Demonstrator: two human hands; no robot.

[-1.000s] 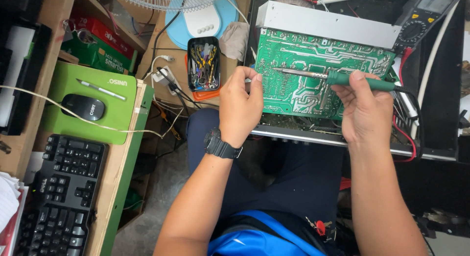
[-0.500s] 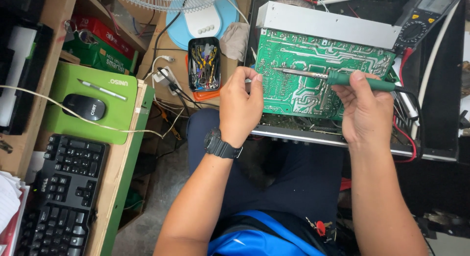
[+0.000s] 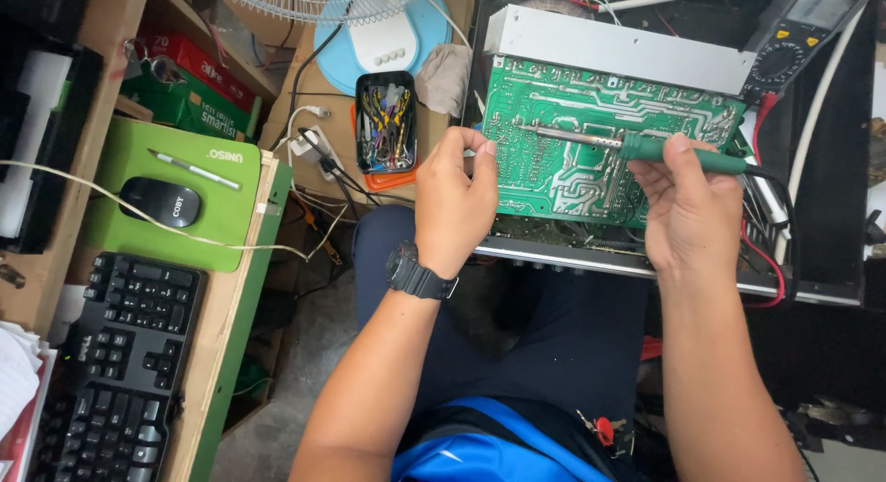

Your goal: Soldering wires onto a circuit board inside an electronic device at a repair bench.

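Note:
A green circuit board [image 3: 591, 150] lies solder side up in a metal chassis [image 3: 618, 48] on my lap. My right hand [image 3: 688, 214] grips a green-handled soldering iron [image 3: 646, 148] like a pen, its metal tip pointing left onto the board's upper left part. My left hand [image 3: 452, 201], with a black watch on the wrist, is curled at the board's left edge, thumb and forefinger pinched together close to the iron's tip. What the fingers pinch is too thin to make out.
A black tin of small tools [image 3: 386, 122] sits left of the board, by a blue fan base [image 3: 374, 35]. A multimeter [image 3: 803, 30] lies at the top right. On the desk at left are a black mouse [image 3: 159, 201], green pad [image 3: 180, 191] and black keyboard [image 3: 120, 353].

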